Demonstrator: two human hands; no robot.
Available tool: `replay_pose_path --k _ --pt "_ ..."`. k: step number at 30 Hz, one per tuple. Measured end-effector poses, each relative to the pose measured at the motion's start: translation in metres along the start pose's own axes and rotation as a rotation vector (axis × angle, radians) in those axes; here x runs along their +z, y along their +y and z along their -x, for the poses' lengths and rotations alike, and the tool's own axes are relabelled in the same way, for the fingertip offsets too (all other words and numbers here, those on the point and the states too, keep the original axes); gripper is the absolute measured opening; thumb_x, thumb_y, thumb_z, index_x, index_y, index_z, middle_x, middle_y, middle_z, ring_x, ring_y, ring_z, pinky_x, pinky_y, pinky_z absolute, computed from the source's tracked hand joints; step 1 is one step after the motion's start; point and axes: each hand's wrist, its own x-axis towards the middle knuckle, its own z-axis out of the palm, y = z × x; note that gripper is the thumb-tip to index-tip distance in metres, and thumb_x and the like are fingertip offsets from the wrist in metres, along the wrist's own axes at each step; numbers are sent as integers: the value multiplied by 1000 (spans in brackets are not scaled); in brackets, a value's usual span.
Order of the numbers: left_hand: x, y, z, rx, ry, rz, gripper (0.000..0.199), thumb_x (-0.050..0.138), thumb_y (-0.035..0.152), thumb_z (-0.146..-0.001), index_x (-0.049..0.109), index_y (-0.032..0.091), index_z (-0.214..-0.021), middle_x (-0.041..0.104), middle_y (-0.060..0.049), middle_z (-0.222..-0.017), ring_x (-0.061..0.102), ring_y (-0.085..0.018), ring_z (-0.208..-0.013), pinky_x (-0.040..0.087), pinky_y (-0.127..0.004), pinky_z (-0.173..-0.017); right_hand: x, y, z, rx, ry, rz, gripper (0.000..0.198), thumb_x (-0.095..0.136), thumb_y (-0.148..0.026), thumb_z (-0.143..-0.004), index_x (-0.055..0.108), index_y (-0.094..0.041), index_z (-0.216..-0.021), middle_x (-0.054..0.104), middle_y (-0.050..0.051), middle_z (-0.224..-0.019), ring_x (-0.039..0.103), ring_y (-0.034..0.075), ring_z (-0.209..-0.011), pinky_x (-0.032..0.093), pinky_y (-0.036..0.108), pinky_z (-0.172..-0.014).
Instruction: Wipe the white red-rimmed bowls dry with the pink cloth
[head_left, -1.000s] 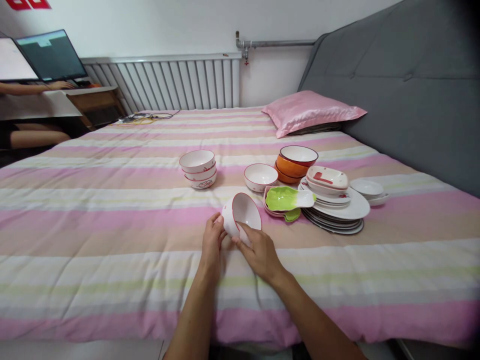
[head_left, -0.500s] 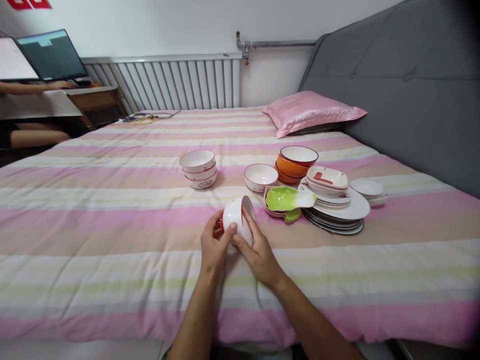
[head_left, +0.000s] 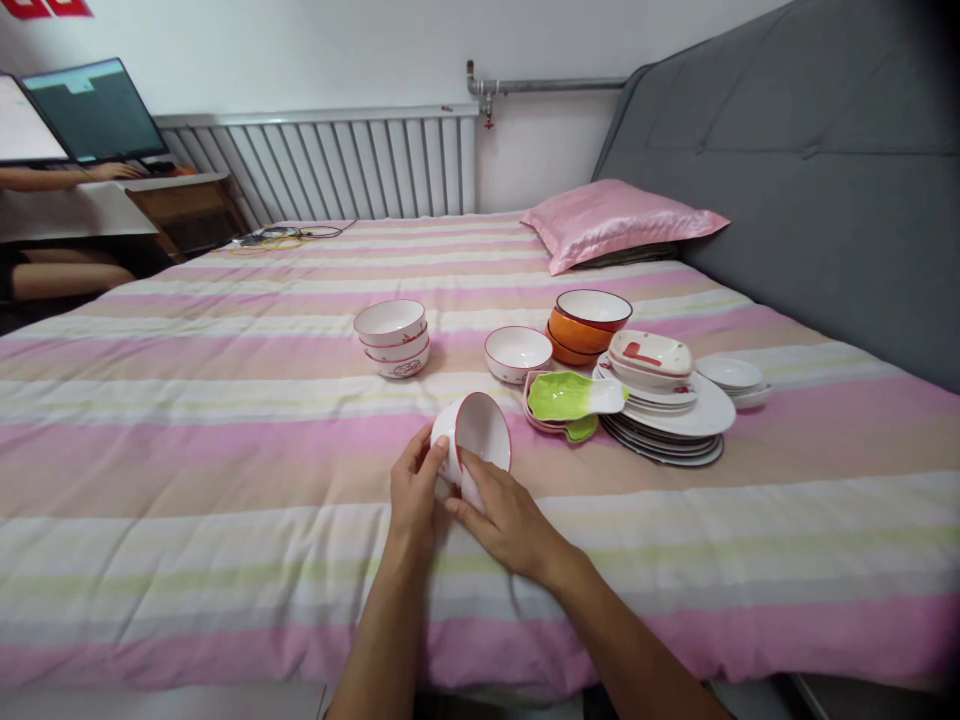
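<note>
A white bowl with a red rim (head_left: pixel 484 432) is tilted on its side between my two hands, its inside facing right. My left hand (head_left: pixel 417 480) grips its outer wall and base. My right hand (head_left: pixel 510 515) pinches the near rim, fingers inside and thumb outside. Beyond my hands on the left stands a stack of three similar white bowls (head_left: pixel 392 340). A single white bowl (head_left: pixel 517 353) sits upright farther right. Close to my right hand lie a green leaf-shaped dish (head_left: pixel 561 397) and pink dishes beneath it.
Orange bowls (head_left: pixel 589 325) stand stacked behind the green dish. Right of it is a pile of plates (head_left: pixel 709 410) topped by a rectangular dish (head_left: pixel 651 352), with small white dishes (head_left: pixel 729 374) beside. A pink pillow (head_left: pixel 622 225) lies near the grey headboard (head_left: pixel 810 190). A person's arm (head_left: pixel 45 178) rests at a desk.
The bowl in my hands has turned so its inside shows more toward me, and it has shifted slightly left. My right fingers have moved down to the near rim.
</note>
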Motion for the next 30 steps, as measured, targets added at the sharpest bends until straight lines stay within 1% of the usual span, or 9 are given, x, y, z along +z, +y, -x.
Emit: replay_pose_path --k 3,6,13,15,18,22,25,27,30 --pt "0 0 0 -19 4 21 45 70 39 -72 67 16 -110 66 -11 -116 60 -25 -108 47 -31 -88 -3 1 0 -26 -28 129 47 49 -31 -92 40 -18 -135 61 11 -121 57 24 -109 45 41 -94" --pt "-1 -3 -1 -26 0 9 45 69 40 -73 66 16 -110 65 -10 -118 60 -24 -107 48 -30 -85 -6 3 0 -37 -43 217 35 51 -30 -91 49 -19 -124 64 9 -114 58 24 -106 43 40 -94" --pt "-3 -4 -1 -54 36 -1 43 68 42 -74 66 17 -108 67 -7 -108 62 -18 -93 48 -26 -76 -5 12 2 -12 -39 318 46 56 -28 -87 44 -21 -131 59 9 -128 52 27 -121 36 46 -104" --pt "-2 -3 -1 -65 49 2 44 68 43 -73 65 17 -110 67 -7 -105 61 -17 -89 48 -25 -72 -3 14 2 -15 -22 319 46 55 -26 -87 45 -22 -132 59 9 -128 52 26 -121 37 46 -104" --pt "-2 -3 0 -74 83 -1 47 69 43 -72 63 18 -112 65 -5 -100 60 -16 -86 47 -24 -69 0 15 1 -6 37 303 41 52 -27 -89 49 -23 -129 62 8 -124 57 23 -114 40 43 -102" --pt "-1 -5 -1 -82 122 13 47 71 43 -70 61 18 -109 64 -5 -98 60 -15 -83 47 -25 -70 2 15 -2 14 113 264 37 51 -28 -90 52 -23 -126 66 7 -117 61 23 -106 42 40 -99" --pt "-1 -7 -2 -90 139 19 47 70 44 -70 61 18 -107 64 -5 -98 61 -15 -84 47 -27 -74 2 15 -4 41 145 210 34 51 -29 -90 54 -23 -124 68 6 -111 62 23 -100 46 37 -92" --pt "-1 -7 -2 -87 117 5 47 70 46 -71 61 16 -106 65 -6 -99 61 -17 -88 47 -29 -78 2 15 -4 72 175 155 34 52 -30 -90 55 -24 -123 69 6 -109 62 23 -98 47 35 -88" --pt "1 -8 -2 -58 28 -70 52 73 46 -67 61 15 -106 66 -9 -102 61 -20 -92 46 -31 -81 1 14 -5 105 202 73 35 53 -30 -90 54 -25 -124 69 5 -107 63 22 -96 48 32 -84"
